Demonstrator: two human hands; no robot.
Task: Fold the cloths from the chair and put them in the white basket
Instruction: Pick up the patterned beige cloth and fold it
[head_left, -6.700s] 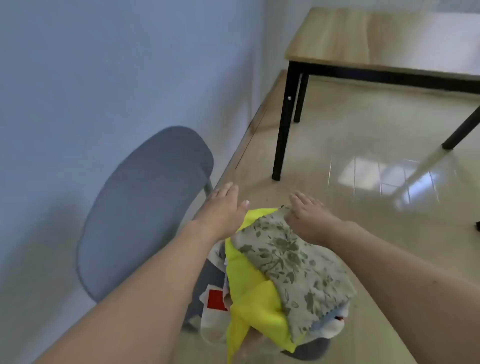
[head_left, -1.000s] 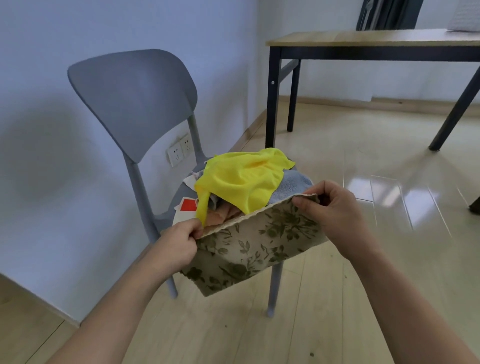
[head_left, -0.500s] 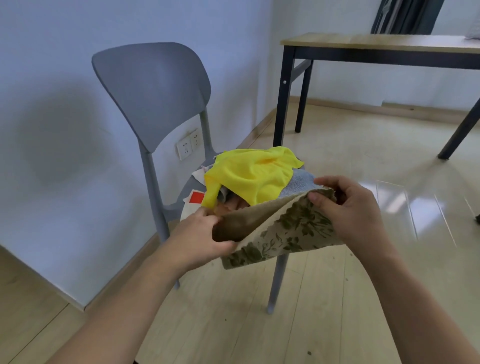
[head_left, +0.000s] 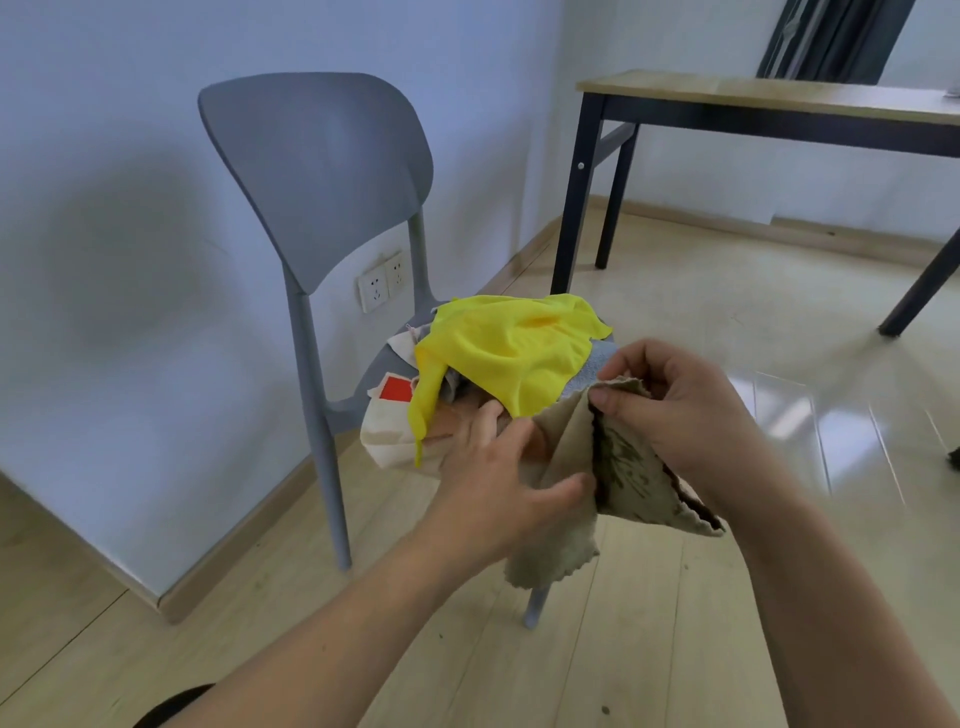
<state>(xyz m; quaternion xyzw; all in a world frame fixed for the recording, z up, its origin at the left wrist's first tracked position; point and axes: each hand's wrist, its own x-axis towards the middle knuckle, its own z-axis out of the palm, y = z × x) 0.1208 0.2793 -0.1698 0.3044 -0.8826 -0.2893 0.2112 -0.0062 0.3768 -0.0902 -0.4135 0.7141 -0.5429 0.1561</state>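
A beige cloth with a green leaf print (head_left: 628, 467) hangs folded in front of the grey chair (head_left: 322, 171). My right hand (head_left: 680, 410) pinches its upper corners together. My left hand (head_left: 498, 478) grips the cloth's left side, thumb over the fabric. On the chair seat lies a pile of cloths: a yellow one (head_left: 509, 348) on top, a grey-blue one (head_left: 592, 369) under it, and a cream cloth with a red patch (head_left: 395, 410) at the left. The white basket is not in view.
A wooden table with black legs (head_left: 769, 98) stands at the back right. Wall sockets (head_left: 382, 280) sit behind the chair. A wooden floor (head_left: 649, 623) spreads below and to the right. Dark curtain (head_left: 836, 36) hangs at the far corner.
Over the last second my two hands came together, bringing the leaf-print cloth's ends to meet so it folded in half. Earlier it lay on top of the pile.
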